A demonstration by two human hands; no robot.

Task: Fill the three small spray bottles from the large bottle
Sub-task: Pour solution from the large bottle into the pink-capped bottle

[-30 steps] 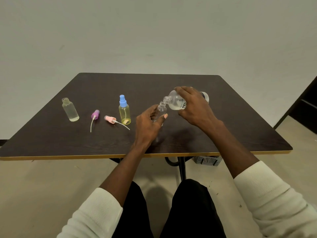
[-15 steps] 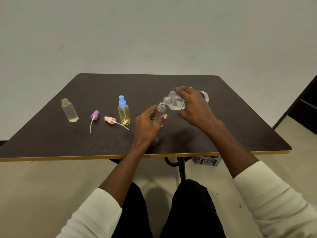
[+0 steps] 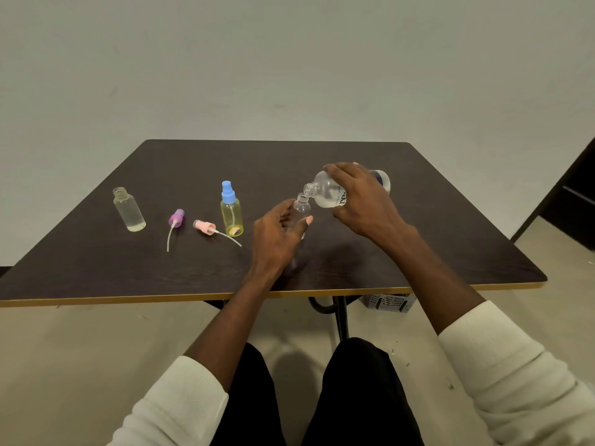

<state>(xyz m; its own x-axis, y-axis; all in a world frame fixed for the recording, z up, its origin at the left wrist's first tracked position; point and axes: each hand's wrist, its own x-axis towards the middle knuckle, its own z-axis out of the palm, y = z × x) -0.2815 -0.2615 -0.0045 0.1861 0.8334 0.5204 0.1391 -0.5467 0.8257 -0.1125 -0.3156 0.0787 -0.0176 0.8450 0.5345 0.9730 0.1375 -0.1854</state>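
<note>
My right hand (image 3: 362, 202) grips the large clear bottle (image 3: 325, 194), tipped on its side with its open neck pointing left. Just below that neck is the open mouth of a small clear spray bottle (image 3: 302, 206), which my left hand (image 3: 277, 239) holds upright above the dark table (image 3: 450, 252). Most of this small bottle is hidden behind my fingers. To the left stands a yellow spray bottle (image 3: 231, 212) with its blue cap on. Further left stands an uncapped clear small bottle (image 3: 128, 210) holding some liquid.
Two loose spray heads with dip tubes lie on the table between the small bottles: a purple spray head (image 3: 175, 218) and a pink spray head (image 3: 205, 227). A grey crate (image 3: 389, 302) sits on the floor under the table's front edge.
The hands and both held bottles stay almost where they were. The large bottle's neck sits slightly closer to the small bottle's mouth.
</note>
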